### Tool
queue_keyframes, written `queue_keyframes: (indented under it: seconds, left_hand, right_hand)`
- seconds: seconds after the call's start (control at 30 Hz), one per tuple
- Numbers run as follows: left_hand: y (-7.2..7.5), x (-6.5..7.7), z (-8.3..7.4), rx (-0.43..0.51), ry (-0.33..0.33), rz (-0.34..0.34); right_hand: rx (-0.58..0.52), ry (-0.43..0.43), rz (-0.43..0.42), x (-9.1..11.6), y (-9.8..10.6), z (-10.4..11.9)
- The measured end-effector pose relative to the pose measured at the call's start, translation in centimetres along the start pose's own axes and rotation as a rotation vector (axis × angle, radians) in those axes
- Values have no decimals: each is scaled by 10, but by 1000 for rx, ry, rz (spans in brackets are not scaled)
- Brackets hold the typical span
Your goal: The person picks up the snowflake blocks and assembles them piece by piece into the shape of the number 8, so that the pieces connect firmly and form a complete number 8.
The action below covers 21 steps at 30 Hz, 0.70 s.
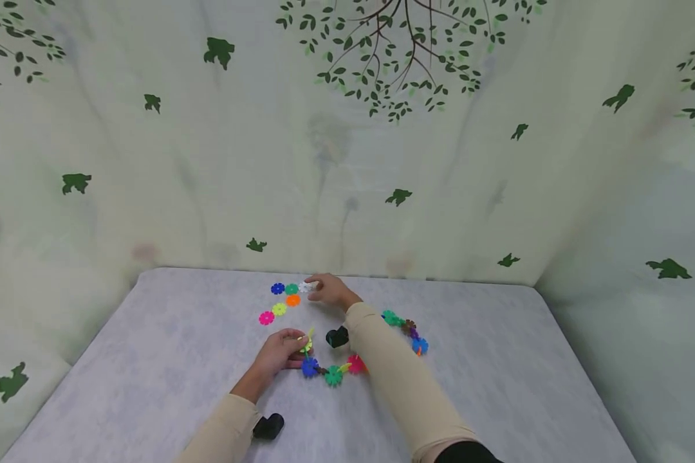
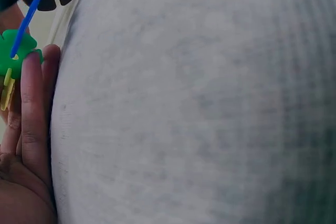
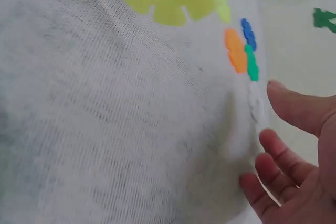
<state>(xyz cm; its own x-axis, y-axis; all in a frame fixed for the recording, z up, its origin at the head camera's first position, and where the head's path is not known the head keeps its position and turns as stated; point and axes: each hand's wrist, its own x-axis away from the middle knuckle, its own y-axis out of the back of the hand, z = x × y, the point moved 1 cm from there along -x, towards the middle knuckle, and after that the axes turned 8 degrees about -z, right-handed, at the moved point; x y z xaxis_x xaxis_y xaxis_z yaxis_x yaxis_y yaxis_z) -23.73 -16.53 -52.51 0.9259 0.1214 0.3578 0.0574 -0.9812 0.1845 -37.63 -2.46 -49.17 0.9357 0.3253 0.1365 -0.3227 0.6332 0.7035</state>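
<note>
A chain of colored notched flower discs (image 1: 333, 376) curves over the table, slotted edge to edge. At its left end my left hand (image 1: 277, 354) pinches a yellow flower disc (image 1: 305, 345), just above a blue one (image 1: 309, 367). In the left wrist view the fingers (image 2: 32, 114) lie against a green disc (image 2: 16, 51). My right hand (image 1: 331, 292) reaches over the back of the table beside a loose white disc (image 1: 304, 287). The right wrist view has its thumb and fingers spread apart, with nothing gripped between them. My right forearm hides part of the chain.
Loose discs lie at the back left: blue (image 1: 277, 289), green (image 1: 291, 289), orange (image 1: 292, 300), yellow (image 1: 279, 309) and pink (image 1: 266, 318). The chain's far end (image 1: 419, 345) lies right of my right forearm. A leaf-patterned cloth (image 1: 347, 193) hangs behind the table (image 1: 498, 373).
</note>
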Motion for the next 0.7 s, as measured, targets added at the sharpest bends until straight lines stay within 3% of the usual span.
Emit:
queue_keyframes:
  seconds: [0.13, 0.23, 0.43, 0.7]
  left_hand:
    - [-2, 5, 2, 31, -30, 44]
    - [-3, 7, 2, 35, -39, 64]
    - [-4, 8, 1, -6, -17, 28]
    - [-2, 4, -1, -5, 1, 10]
  right_hand:
    - [260, 59, 29, -3, -9, 3]
    - [339, 63, -6, -4, -13, 2]
    - [214, 43, -90, -8, -15, -8]
    - [154, 9, -40, -5, -11, -5]
